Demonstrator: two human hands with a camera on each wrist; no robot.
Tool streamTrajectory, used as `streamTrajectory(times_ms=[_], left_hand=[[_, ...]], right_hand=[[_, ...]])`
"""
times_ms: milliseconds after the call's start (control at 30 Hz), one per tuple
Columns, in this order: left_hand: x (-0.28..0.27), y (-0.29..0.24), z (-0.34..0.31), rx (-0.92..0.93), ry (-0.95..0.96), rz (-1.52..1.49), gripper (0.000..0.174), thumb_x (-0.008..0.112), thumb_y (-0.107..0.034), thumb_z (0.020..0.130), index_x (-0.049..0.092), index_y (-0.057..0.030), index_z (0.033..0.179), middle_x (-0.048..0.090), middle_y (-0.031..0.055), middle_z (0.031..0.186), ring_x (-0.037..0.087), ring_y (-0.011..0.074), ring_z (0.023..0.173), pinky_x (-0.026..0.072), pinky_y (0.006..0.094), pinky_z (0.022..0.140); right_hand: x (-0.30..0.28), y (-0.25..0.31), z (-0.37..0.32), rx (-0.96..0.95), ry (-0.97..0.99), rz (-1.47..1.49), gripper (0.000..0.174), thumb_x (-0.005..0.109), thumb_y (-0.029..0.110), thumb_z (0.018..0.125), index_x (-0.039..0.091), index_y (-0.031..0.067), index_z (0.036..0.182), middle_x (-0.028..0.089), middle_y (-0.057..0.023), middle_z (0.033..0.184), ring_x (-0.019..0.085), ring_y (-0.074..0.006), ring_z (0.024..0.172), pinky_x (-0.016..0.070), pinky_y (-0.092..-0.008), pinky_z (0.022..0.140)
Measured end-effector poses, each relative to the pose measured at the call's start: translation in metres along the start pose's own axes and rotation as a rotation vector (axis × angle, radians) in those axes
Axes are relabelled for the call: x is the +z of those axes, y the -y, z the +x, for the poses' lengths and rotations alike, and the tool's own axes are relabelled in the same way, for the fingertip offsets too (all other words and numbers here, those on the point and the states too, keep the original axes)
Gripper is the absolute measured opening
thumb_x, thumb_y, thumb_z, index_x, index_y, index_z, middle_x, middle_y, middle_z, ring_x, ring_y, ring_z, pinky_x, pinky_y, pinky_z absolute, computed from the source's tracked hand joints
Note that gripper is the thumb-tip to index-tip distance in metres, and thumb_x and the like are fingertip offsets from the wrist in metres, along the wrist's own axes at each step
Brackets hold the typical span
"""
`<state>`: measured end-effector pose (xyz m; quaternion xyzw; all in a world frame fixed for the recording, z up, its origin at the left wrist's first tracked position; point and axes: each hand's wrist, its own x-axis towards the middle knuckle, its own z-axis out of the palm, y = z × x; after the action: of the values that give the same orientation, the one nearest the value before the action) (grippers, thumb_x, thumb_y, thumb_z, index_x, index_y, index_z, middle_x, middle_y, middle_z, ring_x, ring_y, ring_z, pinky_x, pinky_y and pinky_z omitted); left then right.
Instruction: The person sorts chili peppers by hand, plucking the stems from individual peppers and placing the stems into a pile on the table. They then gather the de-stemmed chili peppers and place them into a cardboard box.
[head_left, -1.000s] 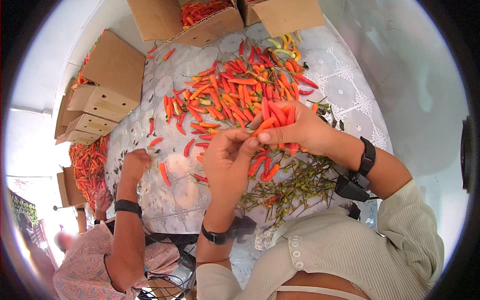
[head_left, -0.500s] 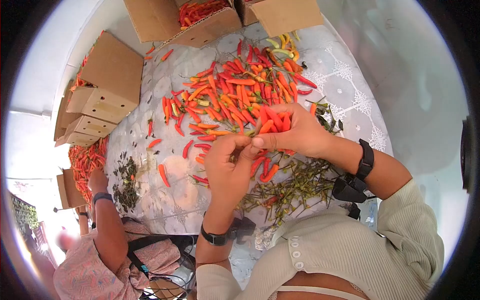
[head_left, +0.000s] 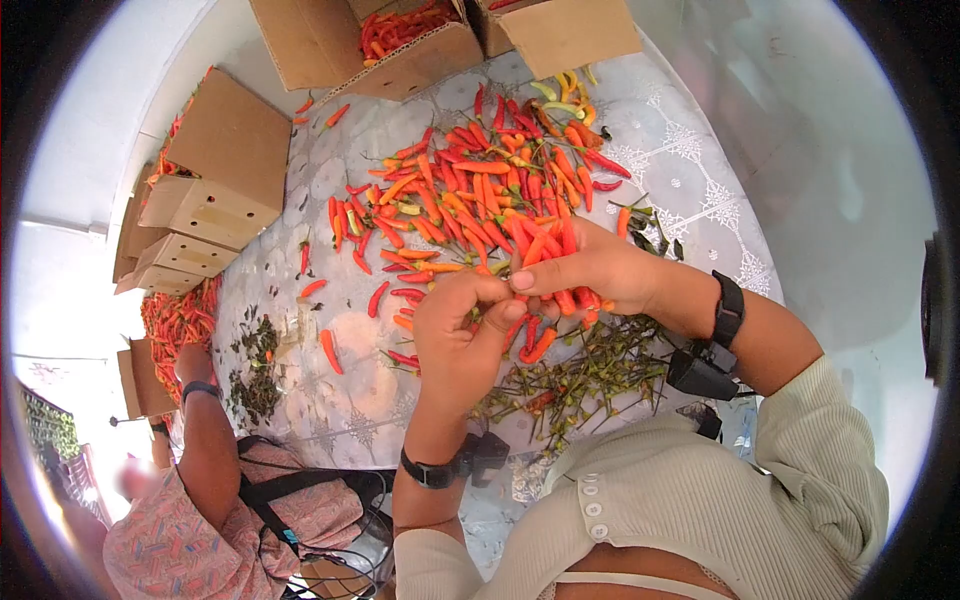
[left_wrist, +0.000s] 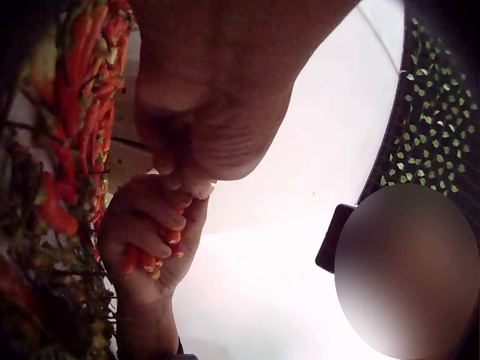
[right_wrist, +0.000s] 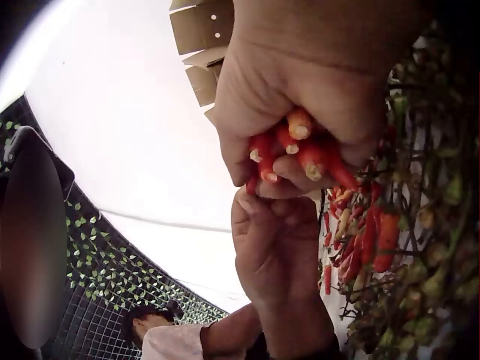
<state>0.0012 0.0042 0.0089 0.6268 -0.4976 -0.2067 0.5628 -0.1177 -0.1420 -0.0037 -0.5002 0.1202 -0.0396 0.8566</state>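
— One table [head_left: 700,180] carried it all, we noted. What stood on it?

— Cardboard boxes [head_left: 230,140] at the far and left sides of the heap of chillies [head_left: 480,190], and a litter of green stalks [head_left: 590,380] on the heap's near side.

— And the hands?

— At the heap's near edge, above that litter, the right hand [head_left: 600,270] was clenched round a bunch of chillies [head_left: 545,240]. The left hand [head_left: 455,335] touched it from the near-left, fingers curled, thumb and fingertips pinching at one end of the bunch. We could not tell which pod.

— How would we have done that well?

— We judged it best to pinch close at the stalk end and pull along the pod. The right fist should stay tight so the others cannot slide.

— Which way did the pods lie?

— Their long axes lay side by side, running from the heap toward the person. The tips pointed at the heap, and the pale stalk ends faced the left hand.
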Motion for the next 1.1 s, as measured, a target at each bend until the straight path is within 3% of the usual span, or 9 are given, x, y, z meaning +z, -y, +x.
streamTrajectory(times_ms=[233, 333, 533, 633, 767, 867, 1033, 1100], left_hand=[[-0.001, 0.000, 0.000, 0.017, 0.036, -0.016, 0.018, 0.071, -0.015, 0.082, 0.059, -0.0023, 0.078, 0.055, 0.0036, 0.068, 0.048, 0.0134, 0.062, 0.0387, 0.0266, 0.059], [-0.001, 0.001, 0.001, 0.027, 0.026, -0.022, 0.016, 0.070, -0.013, 0.081, 0.059, -0.0022, 0.078, 0.055, 0.0039, 0.069, 0.048, 0.0135, 0.062, 0.0393, 0.0265, 0.059], [0.001, 0.002, 0.000, 0.044, -0.061, 0.122, 0.013, 0.070, -0.009, 0.080, 0.059, -0.0020, 0.079, 0.055, 0.0047, 0.069, 0.050, 0.0144, 0.061, 0.0409, 0.0269, 0.057], [0.002, 0.004, 0.000, 0.053, -0.087, 0.175, 0.012, 0.069, -0.007, 0.080, 0.059, -0.0022, 0.079, 0.056, 0.0056, 0.069, 0.051, 0.0158, 0.060, 0.0413, 0.0278, 0.056], [0.005, -0.007, 0.002, 0.166, -0.126, 0.421, 0.009, 0.067, -0.005, 0.079, 0.059, -0.0028, 0.078, 0.056, 0.0069, 0.067, 0.052, 0.0188, 0.058, 0.0415, 0.0297, 0.054], [0.005, -0.008, 0.001, 0.203, -0.127, 0.461, 0.014, 0.067, -0.010, 0.084, 0.059, -0.0014, 0.078, 0.054, 0.0045, 0.067, 0.050, 0.0119, 0.057, 0.0399, 0.0246, 0.054], [0.007, -0.007, -0.002, 0.174, -0.106, 0.464, 0.012, 0.067, -0.008, 0.082, 0.059, -0.0014, 0.078, 0.054, 0.0046, 0.068, 0.051, 0.0123, 0.058, 0.0407, 0.0254, 0.055], [0.007, -0.009, -0.001, 0.179, -0.087, 0.445, 0.009, 0.068, -0.006, 0.080, 0.059, -0.0021, 0.079, 0.055, 0.0054, 0.067, 0.052, 0.0151, 0.059, 0.0415, 0.0274, 0.055]], right_hand=[[-0.003, 0.000, 0.001, 0.057, 0.050, 0.096, 0.022, 0.072, 0.026, 0.081, 0.062, 0.0066, 0.083, 0.056, -0.0014, 0.062, 0.050, -0.0057, 0.044, 0.0362, -0.0198, 0.033], [0.002, 0.005, -0.002, 0.050, 0.042, 0.097, 0.020, 0.072, 0.025, 0.082, 0.062, 0.0073, 0.083, 0.056, 0.0002, 0.063, 0.051, -0.0054, 0.047, 0.0384, -0.0197, 0.038], [0.007, -0.001, 0.000, -0.240, -0.102, -0.154, 0.019, 0.074, 0.016, 0.081, 0.061, 0.0023, 0.085, 0.058, 0.0016, 0.069, 0.051, -0.0016, 0.061, 0.0399, -0.0176, 0.052], [0.012, 0.003, -0.005, -0.278, -0.158, -0.232, 0.019, 0.075, 0.014, 0.080, 0.060, 0.0022, 0.085, 0.055, 0.0030, 0.069, 0.048, -0.0011, 0.065, 0.0397, -0.0187, 0.057], [0.016, 0.000, -0.006, -0.412, -0.285, -0.441, 0.019, 0.074, 0.014, 0.080, 0.059, 0.0026, 0.082, 0.054, 0.0022, 0.072, 0.049, -0.0034, 0.067, 0.0404, -0.0204, 0.059], [0.017, -0.003, -0.006, -0.470, -0.315, -0.463, 0.019, 0.074, 0.013, 0.080, 0.058, 0.0028, 0.080, 0.054, 0.0011, 0.075, 0.050, -0.0042, 0.069, 0.0411, -0.0211, 0.060], [0.013, -0.006, -0.003, -0.624, -0.397, -0.687, 0.020, 0.076, 0.014, 0.076, 0.063, 0.0004, 0.083, 0.058, -0.0015, 0.070, 0.051, -0.0049, 0.066, 0.0442, -0.0241, 0.058], [0.012, -0.004, -0.004, -0.484, -0.386, -0.547, 0.020, 0.076, 0.014, 0.076, 0.062, 0.0006, 0.082, 0.059, -0.0008, 0.070, 0.051, -0.0047, 0.065, 0.0439, -0.0237, 0.057]])
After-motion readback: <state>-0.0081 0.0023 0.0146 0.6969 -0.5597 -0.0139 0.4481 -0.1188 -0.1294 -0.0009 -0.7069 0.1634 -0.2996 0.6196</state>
